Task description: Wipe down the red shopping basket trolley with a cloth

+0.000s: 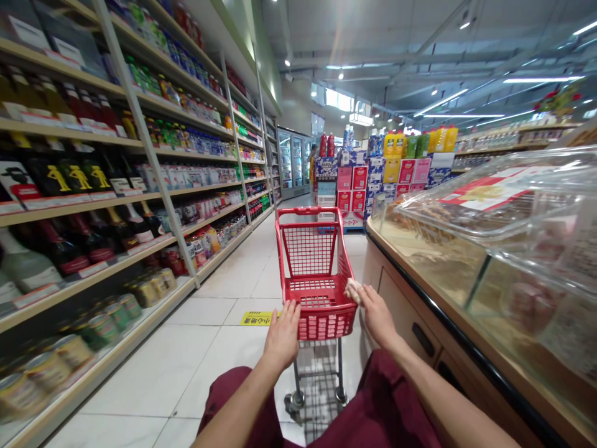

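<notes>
A small red plastic shopping cart [321, 298] on grey legs with wheels stands right before me. My left hand [283, 330] lies at the near left corner of its basket, fingers stretched out and holding nothing. At the right rim, my right hand [377, 314] presses a crumpled off-white cloth [353, 290] against the plastic, its fingers closed over it. The cloth's exact kind is hard to make out. The visible part of the basket holds no goods.
Tall shelves [107, 199] of bottles and cans line the left. Close on the right runs a wooden counter [405, 311] with a clear cover. Stacked drink boxes [352, 190] stand beyond the cart. A yellow sticker [256, 318] marks the tiled floor.
</notes>
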